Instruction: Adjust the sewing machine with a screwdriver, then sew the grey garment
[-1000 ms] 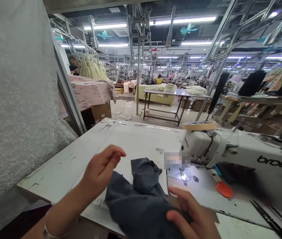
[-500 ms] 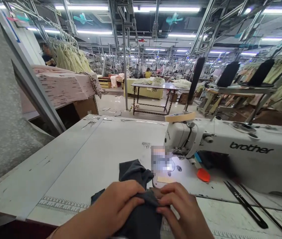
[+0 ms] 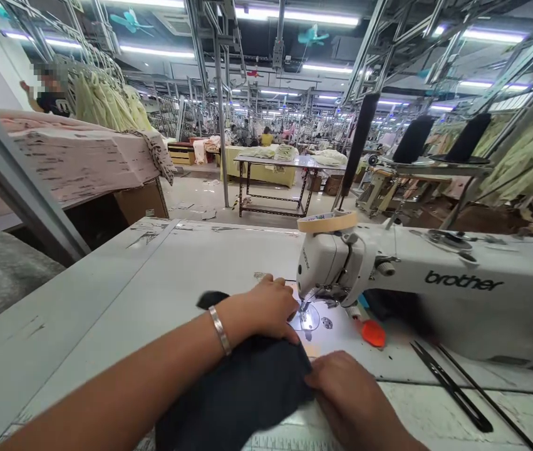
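Vast garment factory hall, fluorescent tube lights (image 3: 294,16) in long rows, teal ceiling fans (image 3: 312,34), steel overhead rails, pale glossy floor (image 3: 200,191), metal-legged work table (image 3: 275,166) (piled with pale cloth), hanging yellow garments (image 3: 106,100), cardboard box (image 3: 141,200).

You have two hands in view: your left hand (image 3: 266,310) at about 9 o'clock of the needle, your right hand (image 3: 346,394) at about 6 o'clock of it. One dark fabric piece (image 3: 242,394) lies under them. One bracelet (image 3: 220,330) circles your left wrist. You face one white sewing machine (image 3: 435,294), with one roll of tape (image 3: 327,222) on its head at 12 o'clock. One orange piece (image 3: 372,334) lies at 3 o'clock of the needle. One pair of black tweezers (image 3: 451,388) lies at 4 o'clock. Three black thread cones (image 3: 411,139) stand behind the machine. Two ceiling fans (image 3: 315,34) hang overhead.
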Demonstrator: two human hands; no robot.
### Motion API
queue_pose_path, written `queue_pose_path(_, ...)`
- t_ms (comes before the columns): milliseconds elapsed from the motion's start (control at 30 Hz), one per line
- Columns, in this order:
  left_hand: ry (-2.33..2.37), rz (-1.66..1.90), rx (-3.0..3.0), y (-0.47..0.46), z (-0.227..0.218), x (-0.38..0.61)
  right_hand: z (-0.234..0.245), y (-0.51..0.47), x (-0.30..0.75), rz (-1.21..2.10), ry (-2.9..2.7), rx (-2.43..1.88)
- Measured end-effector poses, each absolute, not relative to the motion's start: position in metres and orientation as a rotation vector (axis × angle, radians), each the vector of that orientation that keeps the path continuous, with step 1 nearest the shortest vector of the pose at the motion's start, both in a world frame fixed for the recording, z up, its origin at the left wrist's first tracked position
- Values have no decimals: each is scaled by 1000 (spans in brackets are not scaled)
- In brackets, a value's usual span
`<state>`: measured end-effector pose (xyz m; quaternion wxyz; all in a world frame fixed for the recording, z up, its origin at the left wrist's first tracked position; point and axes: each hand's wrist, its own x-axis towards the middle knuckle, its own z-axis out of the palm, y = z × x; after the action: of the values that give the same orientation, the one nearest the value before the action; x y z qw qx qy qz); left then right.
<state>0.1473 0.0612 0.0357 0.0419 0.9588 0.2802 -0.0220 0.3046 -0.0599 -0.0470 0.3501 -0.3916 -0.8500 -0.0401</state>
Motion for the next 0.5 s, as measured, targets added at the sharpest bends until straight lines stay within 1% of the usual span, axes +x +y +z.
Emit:
queue_pose_path(133,1194,221,2849,31,9,149,-52,-50,324,-210,-2269,-994)
queue_pose_path(200,1195,317,2788,6,-8,145,-52,-48,328,-153,-2366,-917)
queue_pose_path(267,1085,364,2792,-12,-30,140,-53,-47,328,-50,-2466,-836)
queue_pose_path(367,1000,334,2800,-15,-54,131,-56,-47,325,1,-2526,-793)
queue_pose_path(500,884,220,2776,1,-50,120,-44,-49,340,-84,-2527,-799)
